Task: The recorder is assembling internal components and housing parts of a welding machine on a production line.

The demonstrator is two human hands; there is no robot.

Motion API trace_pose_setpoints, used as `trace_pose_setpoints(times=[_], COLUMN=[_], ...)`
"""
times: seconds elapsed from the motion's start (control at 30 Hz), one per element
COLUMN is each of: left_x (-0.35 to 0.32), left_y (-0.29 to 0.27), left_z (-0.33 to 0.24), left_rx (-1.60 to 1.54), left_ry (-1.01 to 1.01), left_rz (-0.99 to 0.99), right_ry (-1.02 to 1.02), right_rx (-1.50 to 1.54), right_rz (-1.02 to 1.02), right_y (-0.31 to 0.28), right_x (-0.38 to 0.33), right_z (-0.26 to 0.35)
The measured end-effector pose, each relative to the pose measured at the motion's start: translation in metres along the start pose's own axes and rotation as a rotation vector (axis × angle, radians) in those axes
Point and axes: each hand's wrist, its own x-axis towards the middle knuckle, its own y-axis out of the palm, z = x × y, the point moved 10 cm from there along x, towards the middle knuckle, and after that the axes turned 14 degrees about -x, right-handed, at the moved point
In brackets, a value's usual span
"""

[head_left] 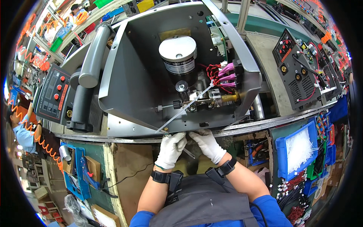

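Note:
A grey metal machine chassis [128, 75] lies open on its side on the bench. Inside it sit a silver and black cylindrical motor [178, 56], a brass feed mechanism [215, 99] and red and black wires with purple connectors [227, 75]. A long white cable tie [181, 111] runs slantwise from the feed mechanism down to the chassis's near edge. My left hand [171, 149], in a white glove, grips the lower end of the tie at that edge. My right hand [207, 144], also gloved, pinches close beside it, fingertips almost meeting the left hand's.
A black control panel [53, 94] with red knobs stands at the left, another black machine [302, 75] at the right. A blue bin [297, 151] of white cable ties sits at the lower right, wire bundles [291, 189] below it. A person in blue [22, 132] works at far left.

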Motion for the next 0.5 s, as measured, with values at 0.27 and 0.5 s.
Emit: trace_pose_setpoints(times=[0.27,0.5], left_x=[-0.010,-0.069], left_y=[-0.013,0.075], left_z=[-0.027,-0.081], left_rx=[0.422,1.276], left_ry=[0.142,0.810], left_rz=[-0.077,-0.037], right_ry=[-0.289,-0.209], right_rx=[-0.248,-0.332], right_rz=[-0.130,-0.119], right_y=[-0.003,0.000], right_x=[-0.001,0.005], right_z=[0.038,0.034])
